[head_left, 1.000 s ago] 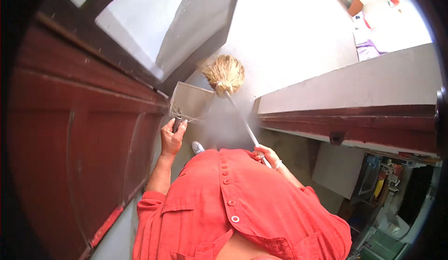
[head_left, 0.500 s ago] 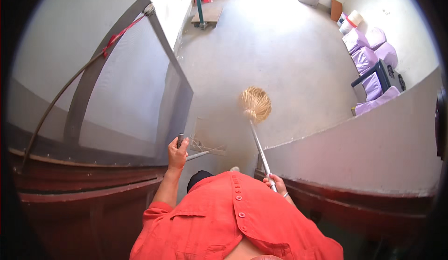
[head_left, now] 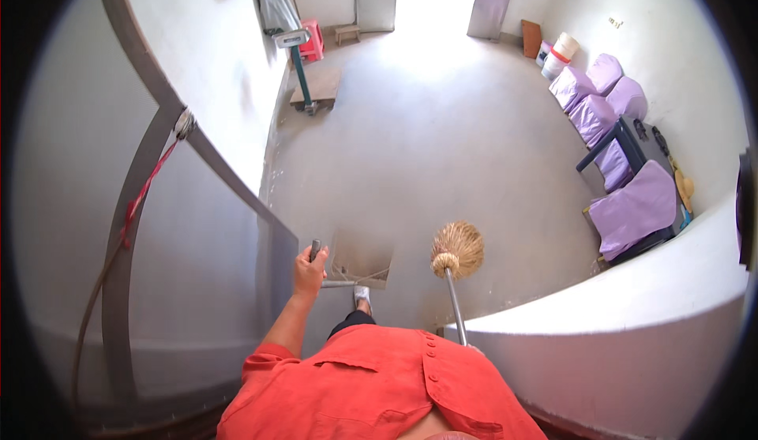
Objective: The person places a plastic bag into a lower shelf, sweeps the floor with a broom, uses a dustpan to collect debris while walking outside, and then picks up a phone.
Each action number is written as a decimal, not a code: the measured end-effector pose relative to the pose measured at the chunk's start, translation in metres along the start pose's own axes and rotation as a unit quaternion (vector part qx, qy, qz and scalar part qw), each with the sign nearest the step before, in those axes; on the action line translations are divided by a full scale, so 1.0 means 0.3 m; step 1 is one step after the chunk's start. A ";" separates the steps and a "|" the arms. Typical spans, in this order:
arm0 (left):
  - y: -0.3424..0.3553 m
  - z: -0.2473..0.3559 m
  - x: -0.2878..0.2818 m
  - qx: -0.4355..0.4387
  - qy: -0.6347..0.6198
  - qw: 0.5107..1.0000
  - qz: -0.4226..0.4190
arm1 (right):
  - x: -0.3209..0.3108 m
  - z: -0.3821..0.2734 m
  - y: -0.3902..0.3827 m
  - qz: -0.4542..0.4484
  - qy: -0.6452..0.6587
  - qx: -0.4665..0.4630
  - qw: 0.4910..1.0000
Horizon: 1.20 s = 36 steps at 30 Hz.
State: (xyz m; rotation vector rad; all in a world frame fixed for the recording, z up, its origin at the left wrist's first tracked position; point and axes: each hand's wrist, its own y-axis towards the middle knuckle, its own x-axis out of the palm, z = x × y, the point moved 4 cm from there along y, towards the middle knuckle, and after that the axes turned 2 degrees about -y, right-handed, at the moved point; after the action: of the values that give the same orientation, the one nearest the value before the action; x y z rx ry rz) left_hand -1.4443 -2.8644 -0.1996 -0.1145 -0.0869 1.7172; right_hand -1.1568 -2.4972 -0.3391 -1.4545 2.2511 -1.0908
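My left hand (head_left: 309, 272) is closed round the grey grip of a dustpan (head_left: 377, 276), whose flat tan pan is near the floor ahead of my foot. Thin wires or straws show across the pan's near part. To its right is a straw broom (head_left: 458, 249), its bristle head pointing away from me and a silver handle running back to my body. My right hand (head_left: 474, 349) is mostly hidden behind my red shirt, with only a sliver showing at the lower end of that handle.
A platform scale (head_left: 317, 88) and a red stool (head_left: 313, 41) stand along the left wall. Purple-covered seats (head_left: 632, 209), a dark chair frame (head_left: 624, 136) and buckets (head_left: 559, 54) line the right. A framed panel (head_left: 201, 242) is close on my left, a low white wall (head_left: 600, 361) on my right.
I have moved forward into the room, past the dark red edges on both sides. The broom head is lower in view and further right. My right hand has slipped mostly behind the shirt.
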 end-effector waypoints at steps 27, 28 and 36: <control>1.750 0.294 0.432 0.002 0.057 0.998 0.014 | 0.579 -0.967 0.885 0.045 0.324 0.138 0.935; 1.778 0.300 0.470 -0.008 0.051 0.998 0.032 | 0.546 -1.016 0.946 0.034 0.294 0.134 0.946; 2.044 0.149 0.773 -0.002 0.030 0.994 0.102 | 0.507 -1.403 1.203 0.052 0.253 0.131 0.957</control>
State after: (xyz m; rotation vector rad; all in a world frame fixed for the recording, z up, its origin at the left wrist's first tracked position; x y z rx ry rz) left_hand -2.0854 -2.7259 -0.2371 -0.1834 -0.0358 1.9152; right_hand -1.7105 -2.3570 -0.2741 -1.0199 2.3358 -1.8098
